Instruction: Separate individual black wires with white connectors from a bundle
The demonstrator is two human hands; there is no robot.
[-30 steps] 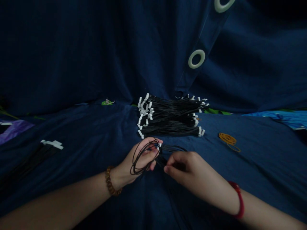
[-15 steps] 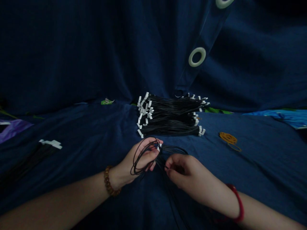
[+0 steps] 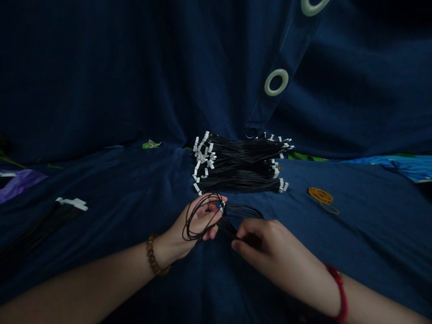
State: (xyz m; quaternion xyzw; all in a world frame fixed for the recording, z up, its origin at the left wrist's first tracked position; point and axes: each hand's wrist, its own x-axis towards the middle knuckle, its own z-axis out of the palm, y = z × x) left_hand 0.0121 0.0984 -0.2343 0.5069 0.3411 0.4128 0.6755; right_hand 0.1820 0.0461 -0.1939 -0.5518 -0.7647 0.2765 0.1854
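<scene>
Between my two hands is a looped bundle of thin black cable (image 3: 193,220) with a white connector (image 3: 222,206) at its middle. My left hand (image 3: 202,220) is closed on the bundle, pinching it near the connector, and loops hang over the fingers. My right hand (image 3: 258,243) pinches the strands to the right of the connector with thumb and forefinger. Loose strands hang below the right hand, dim against the cloth. Just beyond my hands lies a stack of black cable bundles (image 3: 241,182) with white connectors at both ends.
On the dark blue cloth (image 3: 121,189), another black cable bunch with white connectors (image 3: 72,203) lies at left. Yellow-brown rubber bands (image 3: 320,195) lie at right. A dark blue curtain (image 3: 135,72) with pale rings (image 3: 276,71) hangs behind. Purple material (image 3: 25,181) shows at far left.
My right hand has shifted slightly right along the strands, away from the left hand. The left hand keeps its grip, with the loops turned a little. The stack has not moved.
</scene>
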